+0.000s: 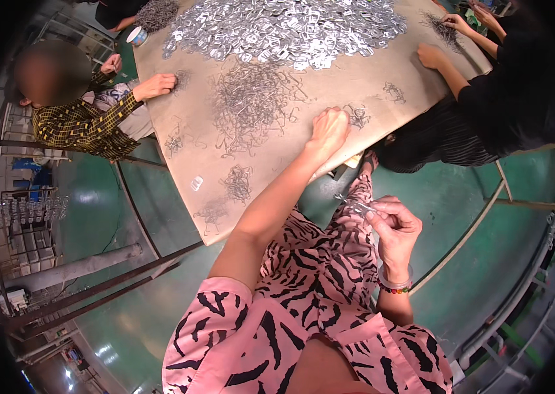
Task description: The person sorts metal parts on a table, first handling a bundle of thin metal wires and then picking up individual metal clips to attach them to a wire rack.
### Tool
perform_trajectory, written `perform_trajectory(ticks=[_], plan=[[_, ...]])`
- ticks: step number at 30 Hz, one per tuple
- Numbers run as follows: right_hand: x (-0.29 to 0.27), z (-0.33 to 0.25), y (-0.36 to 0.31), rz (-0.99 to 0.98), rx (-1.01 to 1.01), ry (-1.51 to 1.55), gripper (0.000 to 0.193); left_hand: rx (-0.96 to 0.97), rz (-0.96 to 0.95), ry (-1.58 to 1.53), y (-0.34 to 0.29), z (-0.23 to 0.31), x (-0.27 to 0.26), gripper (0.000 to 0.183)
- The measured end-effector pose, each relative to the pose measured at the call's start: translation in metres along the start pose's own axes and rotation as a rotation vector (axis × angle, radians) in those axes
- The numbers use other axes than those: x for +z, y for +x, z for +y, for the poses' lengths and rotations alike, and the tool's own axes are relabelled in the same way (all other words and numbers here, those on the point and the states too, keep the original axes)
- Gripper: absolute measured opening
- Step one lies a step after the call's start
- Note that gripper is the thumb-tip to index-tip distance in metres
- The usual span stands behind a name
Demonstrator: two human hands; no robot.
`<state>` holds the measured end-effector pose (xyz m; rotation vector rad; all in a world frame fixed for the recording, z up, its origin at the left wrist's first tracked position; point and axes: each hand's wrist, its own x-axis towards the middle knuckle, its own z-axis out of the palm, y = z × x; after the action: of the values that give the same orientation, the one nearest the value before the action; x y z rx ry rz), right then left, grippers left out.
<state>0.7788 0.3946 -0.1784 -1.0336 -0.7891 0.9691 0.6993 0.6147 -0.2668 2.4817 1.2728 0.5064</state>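
Note:
My left hand (330,129) rests on the brown-covered table with its fingers curled down, beside a small heap of thin wire hooks (358,117). Its fingertips are turned away, so what they pinch is hidden. Off the table's near edge, above my lap, my right hand (397,228) pinches a small flat silver metal clip (358,207) between thumb and fingers; a thin end sticks out from it. One loose flat clip (196,183) lies near the table's left edge. A wide scatter of wire hooks (251,98) covers the middle.
A big mound of silver clips (284,29) fills the table's far side. At left a co-worker's hand (156,86) touches a wire heap. Dark-clothed co-workers sit at right, one with a hand (430,56) on the table. A small round tub (137,36) stands at the far-left edge.

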Motion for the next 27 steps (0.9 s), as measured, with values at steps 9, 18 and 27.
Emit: perform_trajectory(ticks=[9, 18, 27], plan=[[-0.003, -0.007, -0.004, 0.031, 0.002, -0.040, 0.017, -0.146, -0.092, -0.010, 0.006, 0.006, -0.039, 0.015], [-0.002, -0.012, -0.014, 0.005, -0.055, -0.014, 0.015, -0.186, -0.199, 0.159, -0.050, -0.043, -0.065, 0.018], [-0.009, -0.013, -0.015, 0.020, -0.042, -0.065, 0.017, 0.148, -0.025, 0.213, -0.037, -0.015, 0.000, 0.012]])
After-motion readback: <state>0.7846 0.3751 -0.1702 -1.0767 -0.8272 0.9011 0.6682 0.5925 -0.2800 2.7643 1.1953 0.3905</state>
